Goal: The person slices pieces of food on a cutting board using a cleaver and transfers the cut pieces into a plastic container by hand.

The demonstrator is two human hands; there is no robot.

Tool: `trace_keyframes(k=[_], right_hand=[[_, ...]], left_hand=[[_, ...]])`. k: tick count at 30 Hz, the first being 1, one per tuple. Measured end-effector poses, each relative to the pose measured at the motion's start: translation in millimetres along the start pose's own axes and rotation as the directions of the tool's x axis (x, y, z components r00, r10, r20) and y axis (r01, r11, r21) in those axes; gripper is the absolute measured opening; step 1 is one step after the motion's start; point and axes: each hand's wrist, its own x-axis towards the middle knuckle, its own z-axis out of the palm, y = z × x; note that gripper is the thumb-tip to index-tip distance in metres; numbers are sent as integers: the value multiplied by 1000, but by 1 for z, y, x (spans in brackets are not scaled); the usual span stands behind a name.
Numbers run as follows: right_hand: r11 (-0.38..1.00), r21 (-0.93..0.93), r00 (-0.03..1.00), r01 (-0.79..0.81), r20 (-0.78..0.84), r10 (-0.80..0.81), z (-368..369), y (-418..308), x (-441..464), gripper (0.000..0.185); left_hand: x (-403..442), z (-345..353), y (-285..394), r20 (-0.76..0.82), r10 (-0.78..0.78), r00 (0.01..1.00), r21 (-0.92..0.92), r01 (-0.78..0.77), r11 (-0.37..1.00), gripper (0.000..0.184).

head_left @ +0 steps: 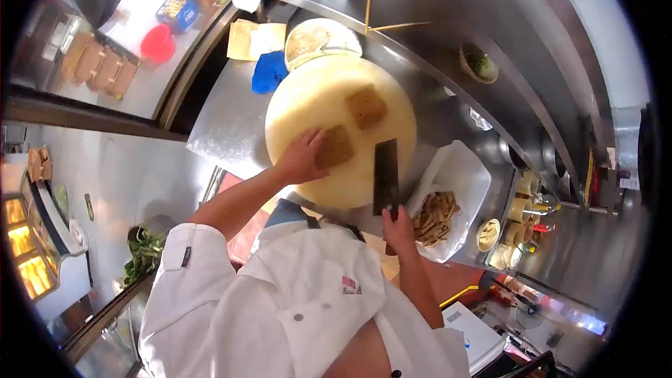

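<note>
A thick round cutting board lies before me on the steel counter. Two brown, squarish slabs of food rest on it. My left hand lies with its fingers on the left edge of the nearer slab. The farther slab sits apart, up and to the right. In my right hand is a cleaver, gripped by its handle. Its broad dark blade reaches over the board's right edge, to the right of the nearer slab and apart from it.
A white plastic tub holding brown strips stands right of the board. Behind the board are a round pale container and a blue cloth or packet. A steel shelf holds a bowl of greens. Leafy greens lie at left.
</note>
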Motion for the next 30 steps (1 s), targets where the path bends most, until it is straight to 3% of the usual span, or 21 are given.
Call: trace_keyframes(k=[2, 3, 4, 6, 9, 12, 13, 17, 23, 30], right_hand=[[978, -190, 995, 87, -36, -96, 2, 42, 21, 32], [961, -252, 991, 111, -45, -127, 3, 47, 23, 35], [942, -313, 988, 123, -52, -146, -4, 23, 13, 35], [917, -375, 985, 132, -53, -164, -9, -8, 3, 35], [915, -365, 979, 169, -44, -198, -11, -47, -8, 32], [871, -478, 993, 117, 36, -114, 7, -91, -11, 29], [839, -516, 984, 172, 57, -166, 18, -96, -7, 27], [784, -555, 960, 277, 117, -256, 53, -109, 7, 26], [713, -663, 972, 227, 195, -128, 66, -129, -3, 25], [702, -663, 965, 261, 176, -193, 78, -120, 10, 25]], left_hand=[[-15, 3, -13, -159, -35, 987, -94, 20, 995, 80], [-19, -2, -14, -275, 29, 961, -74, -51, 996, 52], [-21, -1, -19, -272, 22, 962, -79, -45, 996, 52], [-19, -1, -30, -304, 258, 917, -14, -275, 961, 35], [-8, -3, -22, -296, 355, 886, 12, -369, 929, 28], [5, 14, -32, -234, 400, 886, 30, -404, 914, 28], [8, 9, -29, -246, 424, 872, 67, -421, 905, 30], [14, 6, -35, -197, 474, 858, 109, -462, 880, 31], [16, 11, -41, -142, 474, 869, 95, -465, 880, 30], [19, 4, -41, -172, 487, 856, 73, -482, 873, 29]])
